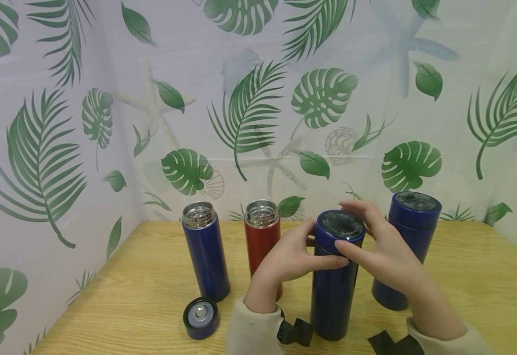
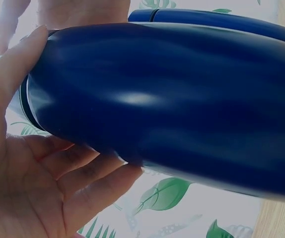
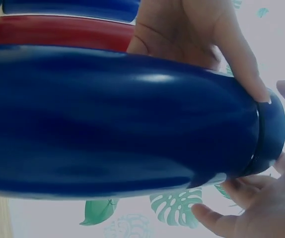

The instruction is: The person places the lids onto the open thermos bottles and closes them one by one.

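In front of me a dark blue thermos (image 1: pixel 334 301) stands upright on the wooden table. Its blue lid (image 1: pixel 342 227) has a dark, shiny top. My left hand (image 1: pixel 291 254) grips the bottle just below the lid, thumb on the near side. The fingers and thumb of my right hand (image 1: pixel 385 249) hold the lid at its rim. A thin dark gap shows between lid and blue body (image 3: pixel 132 124) in the right wrist view. From the left wrist, the left fingers (image 2: pixel 83 168) lie along the blue body (image 2: pixel 172 109).
An uncapped blue thermos (image 1: pixel 206 261) stands at the left, with an upturned lid (image 1: pixel 201 318) before it. Beside it is an uncapped red thermos (image 1: pixel 260 246), partly behind my left hand. A lidded blue thermos (image 1: pixel 407 241) stands right, behind my right hand. A leaf-print sheet (image 1: pixel 258 123) hangs behind.
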A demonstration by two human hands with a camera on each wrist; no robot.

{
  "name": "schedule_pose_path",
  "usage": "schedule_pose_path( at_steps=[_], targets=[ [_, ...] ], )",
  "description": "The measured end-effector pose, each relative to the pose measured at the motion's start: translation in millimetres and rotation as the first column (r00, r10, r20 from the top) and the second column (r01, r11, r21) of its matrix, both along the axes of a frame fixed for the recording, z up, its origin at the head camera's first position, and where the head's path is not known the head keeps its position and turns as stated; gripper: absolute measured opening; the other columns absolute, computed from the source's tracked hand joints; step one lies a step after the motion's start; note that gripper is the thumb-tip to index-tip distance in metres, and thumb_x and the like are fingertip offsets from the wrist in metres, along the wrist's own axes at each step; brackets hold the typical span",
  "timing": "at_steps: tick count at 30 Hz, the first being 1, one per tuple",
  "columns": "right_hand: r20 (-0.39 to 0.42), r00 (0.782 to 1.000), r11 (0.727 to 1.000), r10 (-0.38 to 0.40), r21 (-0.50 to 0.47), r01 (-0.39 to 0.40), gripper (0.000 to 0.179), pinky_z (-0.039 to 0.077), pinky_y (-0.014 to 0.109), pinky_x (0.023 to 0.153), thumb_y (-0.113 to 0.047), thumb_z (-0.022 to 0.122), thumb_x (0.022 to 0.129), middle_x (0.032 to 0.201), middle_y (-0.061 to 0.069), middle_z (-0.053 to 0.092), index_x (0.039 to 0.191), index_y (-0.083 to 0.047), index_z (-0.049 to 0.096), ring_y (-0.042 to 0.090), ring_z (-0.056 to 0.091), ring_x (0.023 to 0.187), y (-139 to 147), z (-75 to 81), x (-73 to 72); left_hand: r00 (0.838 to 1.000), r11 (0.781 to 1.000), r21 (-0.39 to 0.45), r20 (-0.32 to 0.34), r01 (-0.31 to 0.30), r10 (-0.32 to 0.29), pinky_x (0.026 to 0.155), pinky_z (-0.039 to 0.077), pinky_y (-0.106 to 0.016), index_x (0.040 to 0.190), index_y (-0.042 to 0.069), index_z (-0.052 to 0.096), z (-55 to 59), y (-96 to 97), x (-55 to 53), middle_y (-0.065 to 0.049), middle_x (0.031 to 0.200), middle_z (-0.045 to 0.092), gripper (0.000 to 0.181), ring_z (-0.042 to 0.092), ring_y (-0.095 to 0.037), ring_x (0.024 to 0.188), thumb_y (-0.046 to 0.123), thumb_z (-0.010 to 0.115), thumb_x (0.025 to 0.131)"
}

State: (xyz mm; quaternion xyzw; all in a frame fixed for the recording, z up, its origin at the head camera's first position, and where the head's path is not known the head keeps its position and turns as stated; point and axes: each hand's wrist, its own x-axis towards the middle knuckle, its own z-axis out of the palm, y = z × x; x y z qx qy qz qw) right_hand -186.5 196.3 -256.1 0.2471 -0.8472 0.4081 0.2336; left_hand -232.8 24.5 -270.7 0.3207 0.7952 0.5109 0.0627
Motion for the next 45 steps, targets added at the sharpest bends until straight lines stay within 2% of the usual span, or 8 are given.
schedule_pose_path(
  at_steps=[5, 7, 11, 15, 24, 31, 38, 45],
  targets=[
    [-0.051, 0.996, 0.997, 0.08, 0.002, -0.08, 0.055, 0.03, 0.013, 0.091, -0.003, 0.063, 0.079, 0.125, 0.013, 0.043, 0.127, -0.004, 0.037, 0.005, 0.041, 0.112, 3.0, -0.2, 0.2, 1.0, 1.0, -0.001, -0.004, 0.006, -0.006, 0.074, 0.045, -0.025, 0.122, 0.019, 0.048, 0.2, 0.4, -0.1, 0.01, 0.107, 0.054, 0.057, 0.052, -0.012, 0.1, 0.029, 0.074, 0.072],
    [-0.052, 0.996, 0.997, 0.075, -0.001, -0.076, 0.055, 0.029, 0.008, 0.088, -0.003, 0.064, 0.079, 0.124, 0.014, 0.044, 0.127, -0.003, 0.037, 0.003, 0.042, 0.11, 2.8, 0.0, 0.5, 1.0, 1.0, -0.001, -0.007, 0.007, -0.007, 0.075, 0.045, -0.024, 0.122, 0.019, 0.048, 0.1, 0.6, -0.4, 0.01, 0.107, 0.054, 0.058, 0.052, -0.012, 0.1, 0.028, 0.074, 0.071],
    [-0.019, 1.0, 1.0, 0.012, -0.009, -0.013, 0.056, 0.036, 0.033, 0.092, -0.008, 0.067, 0.078, 0.122, 0.014, 0.047, 0.126, -0.003, 0.039, 0.019, 0.046, 0.11, 0.7, 0.6, 1.1, 1.0, 1.0, 0.003, -0.006, 0.006, -0.006, 0.075, 0.045, -0.025, 0.121, 0.02, 0.049, -0.3, 0.7, -0.8, 0.011, 0.107, 0.054, 0.057, 0.052, -0.012, 0.099, 0.029, 0.074, 0.071],
    [0.018, 0.998, 0.998, -0.062, -0.017, 0.062, 0.057, 0.035, 0.056, 0.085, -0.016, 0.071, 0.076, 0.118, 0.015, 0.048, 0.124, -0.003, 0.043, 0.03, 0.045, 0.108, -3.3, 0.0, -0.2, 1.0, 1.0, 0.009, 0.003, 0.007, -0.007, 0.074, 0.045, -0.025, 0.12, 0.022, 0.049, -0.7, 0.3, -1.1, 0.011, 0.107, 0.053, 0.055, 0.052, -0.011, 0.099, 0.028, 0.074, 0.071],
    [0.003, 0.989, 0.989, -0.149, -0.018, 0.149, 0.055, 0.041, 0.048, 0.077, -0.022, 0.074, 0.073, 0.111, 0.015, 0.046, 0.118, -0.003, 0.05, 0.026, 0.045, 0.097, -8.7, -3.6, -3.1, 1.0, 1.0, 0.003, 0.002, 0.02, -0.02, 0.076, 0.045, -0.024, 0.12, 0.019, 0.049, -0.7, -1.0, -1.2, 0.008, 0.11, 0.053, 0.053, 0.051, -0.012, 0.101, 0.026, 0.073, 0.074],
    [0.021, 0.999, 0.999, -0.035, -0.008, 0.036, 0.047, 0.036, 0.055, 0.083, -0.014, 0.061, 0.083, 0.123, 0.016, 0.043, 0.125, -0.002, 0.043, 0.03, 0.042, 0.11, -1.5, -3.3, -3.1, 1.0, 1.0, 0.014, 0.026, 0.009, -0.01, 0.074, 0.045, -0.024, 0.122, 0.022, 0.048, 0.3, 0.6, -0.6, 0.011, 0.108, 0.053, 0.058, 0.051, -0.012, 0.1, 0.028, 0.074, 0.071],
    [-0.032, 0.999, 1.0, 0.014, -0.006, -0.014, 0.042, 0.035, 0.019, 0.089, -0.008, 0.061, 0.083, 0.119, 0.013, 0.051, 0.122, -0.003, 0.049, 0.008, 0.044, 0.109, 3.4, -2.4, -2.5, 1.0, 1.0, 0.006, 0.022, 0.001, -0.001, 0.074, 0.045, -0.024, 0.122, 0.022, 0.048, 0.4, 0.9, 0.1, 0.011, 0.107, 0.054, 0.058, 0.052, -0.012, 0.1, 0.029, 0.075, 0.071],
    [-0.023, 0.997, 0.997, -0.077, -0.011, 0.077, 0.044, 0.035, 0.055, 0.085, -0.017, 0.069, 0.077, 0.113, 0.013, 0.052, 0.116, -0.004, 0.053, 0.028, 0.047, 0.107, -0.7, -0.1, 0.0, 1.0, 1.0, -0.003, 0.008, -0.009, 0.009, 0.074, 0.045, -0.024, 0.121, 0.023, 0.049, 0.5, 1.1, 0.5, 0.011, 0.108, 0.053, 0.056, 0.052, -0.012, 0.1, 0.03, 0.074, 0.071]
  ],
)
